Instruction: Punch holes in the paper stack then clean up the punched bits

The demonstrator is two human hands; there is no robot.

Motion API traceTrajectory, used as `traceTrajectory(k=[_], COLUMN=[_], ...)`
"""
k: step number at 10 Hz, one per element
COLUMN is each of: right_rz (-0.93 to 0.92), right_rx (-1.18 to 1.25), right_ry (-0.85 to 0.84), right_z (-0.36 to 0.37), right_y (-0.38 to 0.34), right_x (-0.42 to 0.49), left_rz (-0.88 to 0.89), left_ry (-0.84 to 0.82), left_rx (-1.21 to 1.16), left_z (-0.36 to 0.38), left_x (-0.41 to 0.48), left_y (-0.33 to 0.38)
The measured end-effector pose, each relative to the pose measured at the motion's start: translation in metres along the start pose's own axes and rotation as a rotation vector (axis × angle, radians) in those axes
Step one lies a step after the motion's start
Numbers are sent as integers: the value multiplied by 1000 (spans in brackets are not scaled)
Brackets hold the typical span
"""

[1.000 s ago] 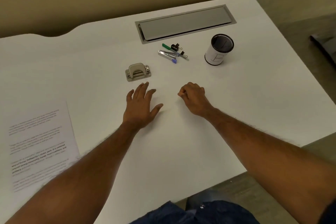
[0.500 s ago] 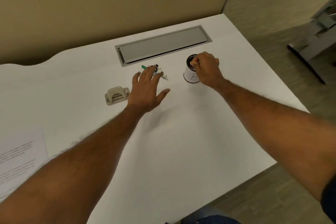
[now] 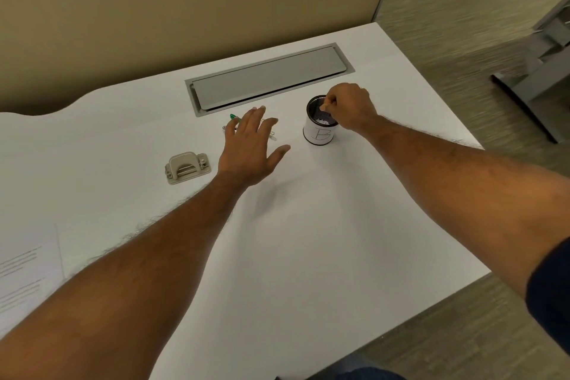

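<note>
While dropping bits: right hand (image 3: 348,108) fingers pinched over cup (image 3: 319,133)
left hand (image 3: 251,151): splayed, holding nothing, above desk (image 3: 308,241)
bits: feather-light, scatter easily; pinch gently

Matt white desk (image 3: 308,241), metal punch (image 3: 187,167)

On the white desk (image 3: 308,241), the beige metal hole punch (image 3: 187,168) lies left of the spread left hand (image 3: 251,149), which covers a small clutter of clips and a green pen (image 3: 234,117). Right of that stands the white-labelled black mesh cup (image 3: 319,129), holding white paper bits (image 3: 324,122), with the right hand (image 3: 350,108) pinched over its mouth. The grey rectangular cable hatch (image 3: 268,79) lies behind them all, and the printed paper stack (image 3: 26,268) lies at the near left edge.
</note>
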State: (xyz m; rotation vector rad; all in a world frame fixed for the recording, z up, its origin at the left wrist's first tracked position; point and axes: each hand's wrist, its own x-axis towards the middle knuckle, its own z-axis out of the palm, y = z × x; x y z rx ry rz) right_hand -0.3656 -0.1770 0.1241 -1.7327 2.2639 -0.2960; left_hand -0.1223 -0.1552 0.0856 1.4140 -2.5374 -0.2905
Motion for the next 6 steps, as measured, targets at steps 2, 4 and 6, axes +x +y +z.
traceTrajectory(k=[2, 4, 6], right_rz=[-134, -136, -212], right_rx=[-160, -54, 50], right_ry=[5, -33, -27], right_z=[2, -3, -2], right_y=[0, -1, -3], right_x=[5, -5, -28], left_rz=[-7, -24, -42], left_ry=[13, 3, -9], left_rx=[15, 56, 77], left_z=[1, -5, -15], left_x=[1, 0, -10], left_y=[-4, -4, -1])
